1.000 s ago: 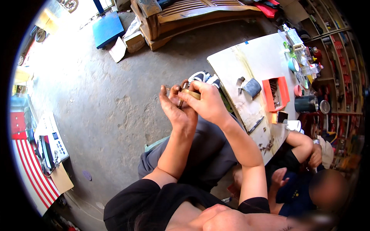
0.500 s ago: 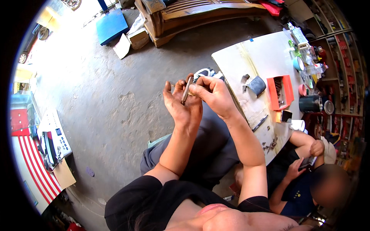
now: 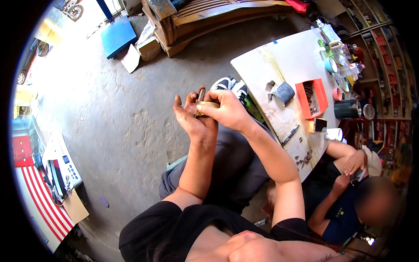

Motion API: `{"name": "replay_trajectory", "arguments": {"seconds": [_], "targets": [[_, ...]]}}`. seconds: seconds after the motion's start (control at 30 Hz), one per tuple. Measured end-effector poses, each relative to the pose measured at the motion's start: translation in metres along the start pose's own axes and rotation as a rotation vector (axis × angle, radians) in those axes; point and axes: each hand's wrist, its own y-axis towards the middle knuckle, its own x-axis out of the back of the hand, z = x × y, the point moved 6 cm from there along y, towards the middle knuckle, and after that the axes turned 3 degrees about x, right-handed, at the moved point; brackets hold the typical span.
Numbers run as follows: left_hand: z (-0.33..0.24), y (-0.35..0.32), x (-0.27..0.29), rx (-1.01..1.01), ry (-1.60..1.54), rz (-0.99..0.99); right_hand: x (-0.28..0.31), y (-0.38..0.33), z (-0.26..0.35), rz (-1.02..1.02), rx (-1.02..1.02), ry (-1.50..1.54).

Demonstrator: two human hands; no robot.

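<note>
My left hand [image 3: 199, 129] is turned palm up below my right, its fingertips darkened with grime. A short, slim metal rod [image 3: 201, 95] stands across its fingers, which are partly curled around it. My right hand [image 3: 231, 112] pinches a flat, rounded, brass-coloured piece [image 3: 210, 105] between thumb and fingers, right against the rod. Where the two pieces meet is partly hidden by my right thumb. Both hands are held over my lap, left of the table.
The white table [image 3: 248, 65] at right bears a red-orange box [image 3: 324, 102] of small dark pieces, a dark block [image 3: 283, 93], and a black pen [image 3: 290, 135]. A person [image 3: 334, 214] sits at lower right. A wooden bench [image 3: 218, 19] stands at the far side, a blue platform [image 3: 118, 37] at far left.
The brass-coloured piece, barely visible before, now shows in my right hand against the rod. The rod is more upright and more covered. Both hands appear slightly further left as the view shifts.
</note>
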Motion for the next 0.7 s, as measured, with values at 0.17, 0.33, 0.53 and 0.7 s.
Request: {"name": "replay_trajectory", "arguments": {"seconds": [0.17, 0.33, 0.53, 0.7], "targets": [[-0.015, -0.003, 0.005, -0.044, 0.045, 0.030, -0.015, -0.004, 0.013, 0.049, 0.051, -0.028], [-0.004, 0.007, 0.002, -0.005, 0.099, -0.088, 0.008, 0.011, 0.005, -0.043, 0.096, -0.089], [-0.026, 0.021, 0.025, -0.094, 0.356, -0.085, -0.006, 0.002, 0.014, 0.018, 0.239, -0.145], [-0.034, 0.045, 0.032, -0.008, 0.141, -0.022, -0.015, 0.020, 0.000, -0.022, 0.279, -0.153]]}}
